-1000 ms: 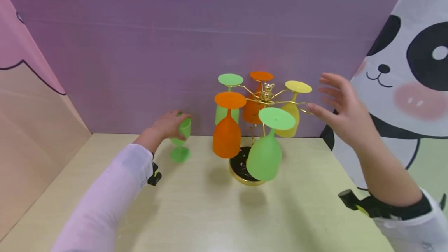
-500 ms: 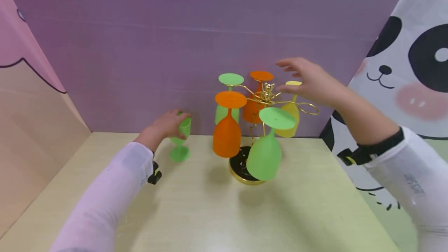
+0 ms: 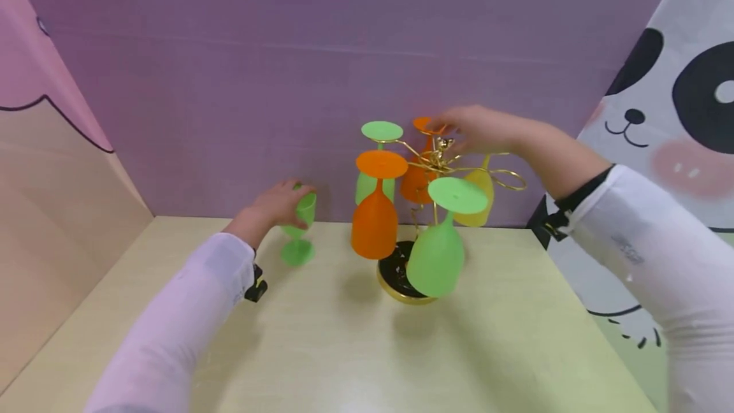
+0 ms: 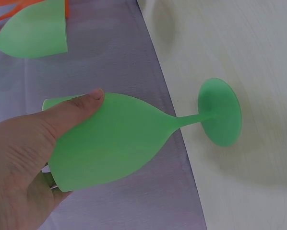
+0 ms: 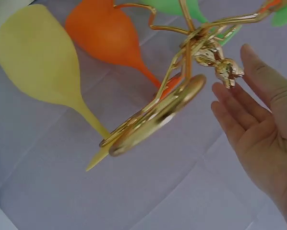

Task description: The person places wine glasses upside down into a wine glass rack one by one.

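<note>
On the left, my left hand [image 3: 276, 204] grips the bowl of a green wine glass [image 4: 117, 139], thumb on one side and fingers behind. The glass stands upright, its foot at the tabletop. My right hand [image 3: 484, 129] is over the top of a gold glass rack [image 3: 434, 164], thumb and fingers about its small bear knob [image 5: 225, 69]. A gap shows between them in the right wrist view. Upside down on the rack hang an orange glass [image 3: 374, 222], a near green glass [image 3: 436, 257], a yellow glass [image 5: 40, 57] and others behind.
A bare wire loop [image 3: 508, 180] of the rack points right. The rack's round black base [image 3: 398, 266] stands on the pale table [image 3: 321, 349]. Purple cloth [image 3: 229, 113] hangs behind, and a panda-printed cloth [image 3: 636, 190] hangs on the right.
My right hand has moved left and inward from beside the bare loop to the rack's top knob. The left hand and its green wine glass have stayed put.
</note>
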The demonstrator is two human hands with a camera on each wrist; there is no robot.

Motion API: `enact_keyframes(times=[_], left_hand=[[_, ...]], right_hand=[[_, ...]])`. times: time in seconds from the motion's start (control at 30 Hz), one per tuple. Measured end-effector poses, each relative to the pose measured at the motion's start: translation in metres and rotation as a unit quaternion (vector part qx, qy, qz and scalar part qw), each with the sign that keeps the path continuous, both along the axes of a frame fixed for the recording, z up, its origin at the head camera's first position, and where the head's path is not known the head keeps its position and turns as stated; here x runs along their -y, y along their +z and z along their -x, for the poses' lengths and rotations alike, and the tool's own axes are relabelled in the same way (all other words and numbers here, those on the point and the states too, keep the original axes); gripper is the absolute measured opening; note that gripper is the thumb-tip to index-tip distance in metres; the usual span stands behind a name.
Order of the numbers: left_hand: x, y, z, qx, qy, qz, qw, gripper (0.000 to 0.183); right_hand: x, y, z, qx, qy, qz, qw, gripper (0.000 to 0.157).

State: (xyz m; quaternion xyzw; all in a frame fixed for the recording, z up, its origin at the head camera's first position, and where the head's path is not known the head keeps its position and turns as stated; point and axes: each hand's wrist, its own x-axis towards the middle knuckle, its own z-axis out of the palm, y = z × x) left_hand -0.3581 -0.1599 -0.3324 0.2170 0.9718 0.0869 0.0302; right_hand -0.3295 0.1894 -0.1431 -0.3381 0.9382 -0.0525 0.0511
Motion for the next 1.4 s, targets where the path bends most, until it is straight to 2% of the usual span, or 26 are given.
enact_keyframes(times=[0.13, 0.27, 0.5, 0.73, 1.2, 1.4], left_hand=[[-0.001, -0.001, 0.001, -0.002, -0.001, -0.002, 1.0000, 0.082], [-0.001, -0.002, 0.002, -0.006, -0.003, -0.005, 1.0000, 0.082], [0.001, -0.003, 0.004, -0.005, -0.005, 0.000, 1.0000, 0.082], [0.001, -0.003, 0.003, -0.009, -0.004, 0.004, 0.9999, 0.082], [0.000, -0.003, 0.000, 0.005, -0.005, 0.001, 1.0000, 0.083], [0.000, -0.002, 0.001, -0.008, -0.010, -0.001, 0.9999, 0.081]], right_hand=[[0.001, -0.004, 0.005, -0.015, 0.010, -0.037, 0.999, 0.035], [0.003, -0.006, 0.006, -0.031, 0.019, -0.049, 0.998, 0.024], [0.003, -0.007, 0.005, -0.039, 0.014, -0.041, 0.998, 0.021], [0.006, -0.010, 0.003, -0.043, -0.005, -0.060, 0.997, 0.018], [0.008, -0.009, 0.000, -0.055, -0.009, -0.082, 0.995, 0.012], [0.010, -0.005, -0.003, -0.056, -0.017, -0.088, 0.994, 0.008]])
